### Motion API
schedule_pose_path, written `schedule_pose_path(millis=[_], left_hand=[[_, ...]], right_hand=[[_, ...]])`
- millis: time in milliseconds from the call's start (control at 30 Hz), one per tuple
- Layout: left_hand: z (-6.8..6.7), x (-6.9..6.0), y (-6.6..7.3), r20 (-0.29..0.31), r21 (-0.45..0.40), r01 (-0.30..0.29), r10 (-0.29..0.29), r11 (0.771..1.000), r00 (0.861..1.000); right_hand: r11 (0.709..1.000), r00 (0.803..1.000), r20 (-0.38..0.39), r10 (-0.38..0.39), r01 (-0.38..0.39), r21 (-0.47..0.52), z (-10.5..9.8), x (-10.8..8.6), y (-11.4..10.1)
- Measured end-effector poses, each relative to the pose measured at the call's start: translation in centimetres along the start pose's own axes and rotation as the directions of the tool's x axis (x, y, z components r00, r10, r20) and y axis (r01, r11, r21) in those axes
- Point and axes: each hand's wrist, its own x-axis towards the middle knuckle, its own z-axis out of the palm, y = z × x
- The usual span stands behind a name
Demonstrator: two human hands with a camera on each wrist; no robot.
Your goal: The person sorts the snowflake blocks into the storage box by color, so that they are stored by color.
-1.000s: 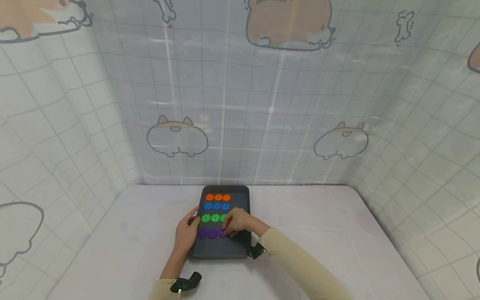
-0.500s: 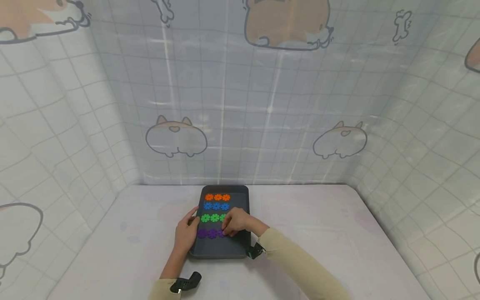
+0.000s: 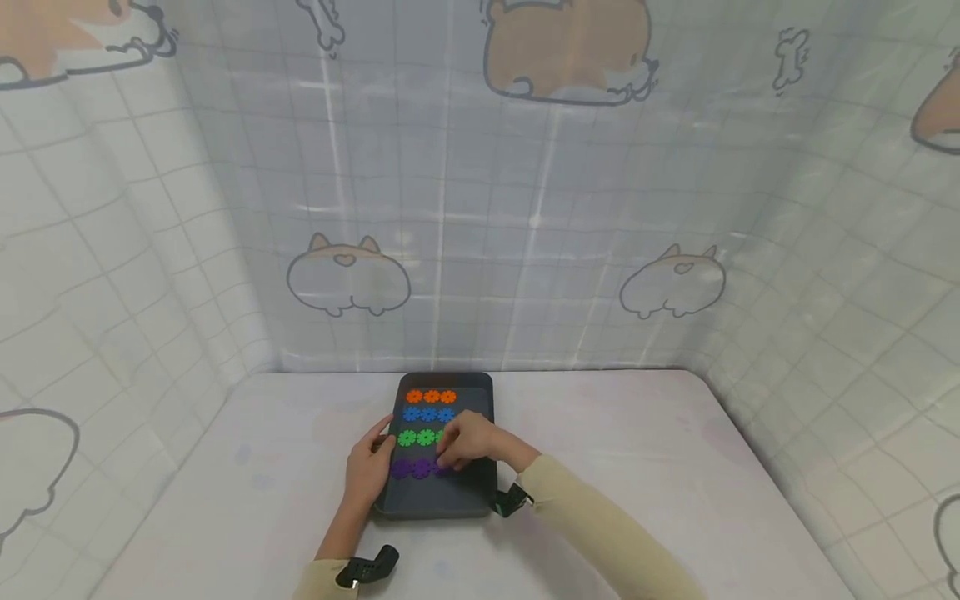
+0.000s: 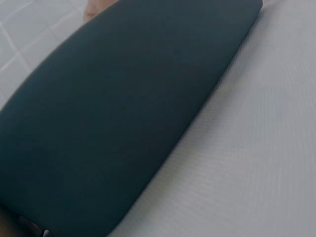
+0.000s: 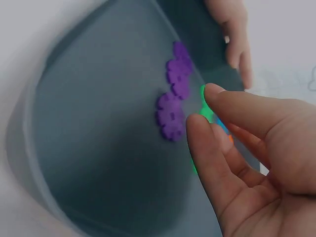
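A dark grey rectangular tray (image 3: 442,502) lies on the table, its left wall held by my left hand (image 3: 366,473), the thumb over the rim. Three purple flower-shaped plastic discs (image 3: 422,468) form its nearest row. My right hand (image 3: 468,437) hovers over the right end of that row. In the right wrist view the thumb and index finger stand apart beside a purple disc (image 5: 170,117), with nothing visible between them. Behind lie rows of green discs (image 3: 407,438), blue discs (image 3: 428,414) and orange discs (image 3: 432,396). My right hand partly covers the rightmost green and purple discs.
The tray stands on a white-covered table (image 3: 615,467) near its back edge. A tiled-print curtain (image 3: 480,192) with dog drawings hangs behind and along both sides. In the left wrist view, the tray's dark outer wall (image 4: 113,113) fills much of the picture.
The head view has shifted slightly, so everything appears a little further left. My right fingertips have moved slightly at the end of the purple row. The left hand keeps its place on the tray.
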Motion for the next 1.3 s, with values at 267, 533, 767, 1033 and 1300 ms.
schedule_pose_path(millis=[267, 533, 767, 1033, 1300], left_hand=[[-0.1, 0.2, -0.4, -0.013, 0.011, -0.012, 0.013, 1.0, 1.0], [-0.2, 0.2, -0.5, 0.0, 0.011, -0.017, 0.017, 1.0, 1.0], [-0.5, 0.5, -0.5, -0.007, 0.022, -0.01, 0.01, 1.0, 1.0], [-2.5, 0.6, -0.1, 0.034, 0.031, 0.025, -0.026, 0.999, 0.999], [-8.0, 1.6, 2.3, 0.057, 0.18, -0.108, 0.099, 0.978, 0.993]], right_hand=[[0.997, 0.998, 0.002, -0.065, 0.065, 0.043, -1.8, -1.1, -2.5], [0.983, 0.99, -0.051, -0.132, 0.137, 0.124, -5.6, -3.7, -5.6], [0.977, 0.969, -0.176, -0.175, 0.194, 0.094, -9.0, -6.7, -7.2], [0.976, 0.917, -0.339, -0.212, 0.212, -0.038, -11.2, -9.8, -5.7], [0.94, 0.82, -0.495, -0.289, 0.145, -0.31, -14.0, -13.4, -3.1]])
